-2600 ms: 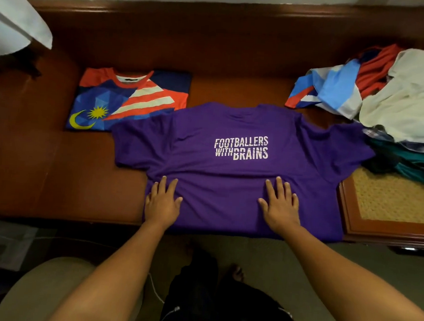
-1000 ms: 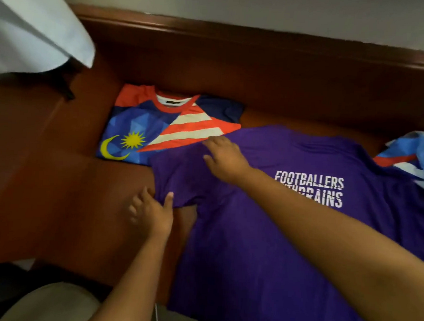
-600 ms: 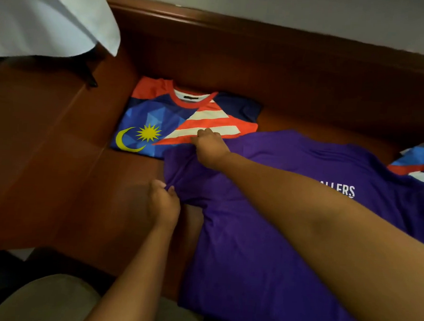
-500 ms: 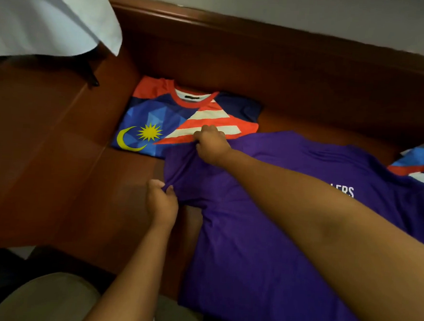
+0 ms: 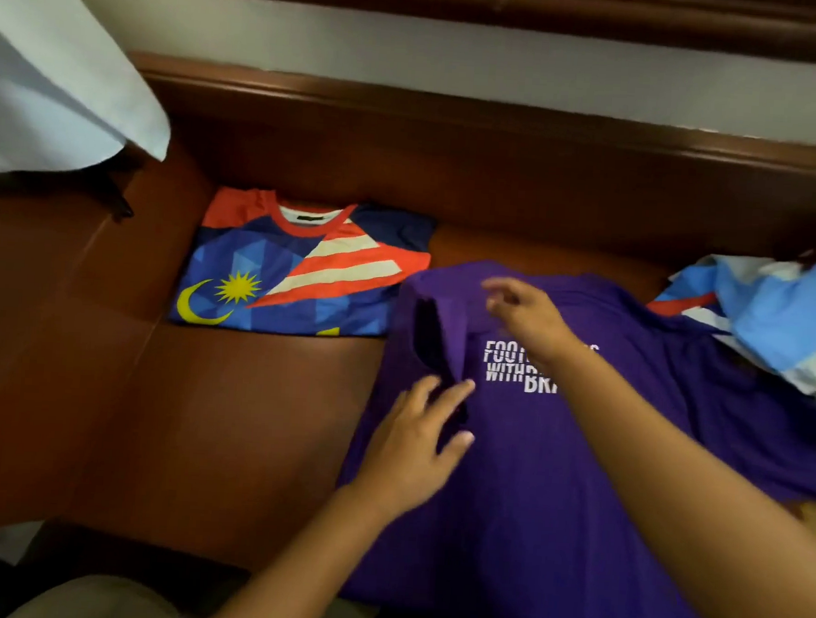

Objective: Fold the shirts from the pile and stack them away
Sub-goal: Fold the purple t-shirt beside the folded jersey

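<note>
A purple shirt [image 5: 554, 461] with white lettering lies spread on the brown wooden bench [image 5: 199, 415]. Its left sleeve is folded inward over the body, leaving a straight left edge. My left hand [image 5: 417, 438] rests with straight fingers on the folded sleeve's lower part. My right hand [image 5: 525, 316] hovers over the shirt's upper left, fingers relaxed and spread, holding nothing; its forearm covers part of the lettering. A folded blue, red and white shirt [image 5: 298, 268] with a yellow moon and star lies at the back left. The pile of unfolded shirts [image 5: 773, 317] sits at the right edge.
A white cloth [image 5: 52, 86] hangs at the upper left. The bench's raised wooden back [image 5: 502, 138] runs behind the shirts, below a pale wall. Bare wood stretches left of the purple shirt. A tan rounded object [image 5: 92, 600] shows at the bottom left.
Both hands pinched the purple shirt's left sleeve, carried it rightward over the body and let it go. The view has tilted up.
</note>
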{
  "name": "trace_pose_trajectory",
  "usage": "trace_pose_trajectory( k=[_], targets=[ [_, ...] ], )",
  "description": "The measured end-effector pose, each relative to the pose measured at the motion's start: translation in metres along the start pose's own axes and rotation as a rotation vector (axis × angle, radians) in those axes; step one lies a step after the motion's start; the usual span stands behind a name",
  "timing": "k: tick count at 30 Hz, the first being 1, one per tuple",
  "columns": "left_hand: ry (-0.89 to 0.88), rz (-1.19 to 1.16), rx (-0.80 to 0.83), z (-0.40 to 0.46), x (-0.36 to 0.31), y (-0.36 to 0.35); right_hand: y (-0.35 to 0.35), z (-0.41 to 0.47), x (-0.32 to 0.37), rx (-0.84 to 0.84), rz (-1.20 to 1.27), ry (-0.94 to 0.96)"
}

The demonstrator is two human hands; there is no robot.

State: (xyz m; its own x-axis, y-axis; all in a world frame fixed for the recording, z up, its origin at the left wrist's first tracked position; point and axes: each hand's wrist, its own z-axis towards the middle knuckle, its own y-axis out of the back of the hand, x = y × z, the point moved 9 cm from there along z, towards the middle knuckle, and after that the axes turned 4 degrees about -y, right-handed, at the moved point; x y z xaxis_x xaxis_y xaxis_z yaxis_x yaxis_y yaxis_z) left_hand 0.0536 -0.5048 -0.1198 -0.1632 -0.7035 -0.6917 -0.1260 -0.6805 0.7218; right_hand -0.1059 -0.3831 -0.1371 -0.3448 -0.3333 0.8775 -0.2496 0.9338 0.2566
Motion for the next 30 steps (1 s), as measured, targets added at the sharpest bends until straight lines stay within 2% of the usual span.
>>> trace_pose_trajectory(
  k=[1, 2, 5, 7, 10, 12, 17, 22, 25, 30],
  targets=[
    [0.027, 0.041, 0.083, 0.0, 0.003, -0.016, 0.021, -0.006, -0.034, -0.113, 0.026, -0.106],
    [0.048, 0.037, 0.102, 0.002, 0.008, -0.023, 0.035, -0.015, -0.065, -0.196, 0.038, -0.198],
    [0.027, 0.069, -0.021, 0.022, 0.035, -0.018, 0.044, -0.042, -0.125, -0.263, 0.031, -0.307],
    [0.043, 0.149, -0.064, 0.04, 0.062, -0.014, 0.033, -0.058, -0.126, -0.278, -0.136, -0.186],
    [0.071, 0.352, 0.015, 0.064, 0.09, -0.013, -0.006, -0.073, -0.101, -0.236, -0.548, 0.102],
    [0.074, 0.455, 0.077, 0.081, 0.095, -0.013, -0.03, -0.07, -0.094, -0.2, -0.707, 0.142],
    [0.048, 0.556, 0.098, 0.131, 0.095, 0.002, -0.008, -0.037, -0.097, -0.432, -0.576, -0.149],
    [-0.023, 0.679, 0.161, 0.163, 0.092, 0.008, -0.004, -0.02, -0.096, -0.393, -0.687, -0.265],
    [-0.025, 0.698, 0.187, 0.171, 0.095, 0.012, -0.003, -0.014, -0.096, -0.365, -0.537, -0.241],
    [-0.012, 0.69, 0.144, 0.178, 0.097, 0.026, 0.027, -0.015, -0.106, -0.471, 0.13, -0.302]
  ],
)
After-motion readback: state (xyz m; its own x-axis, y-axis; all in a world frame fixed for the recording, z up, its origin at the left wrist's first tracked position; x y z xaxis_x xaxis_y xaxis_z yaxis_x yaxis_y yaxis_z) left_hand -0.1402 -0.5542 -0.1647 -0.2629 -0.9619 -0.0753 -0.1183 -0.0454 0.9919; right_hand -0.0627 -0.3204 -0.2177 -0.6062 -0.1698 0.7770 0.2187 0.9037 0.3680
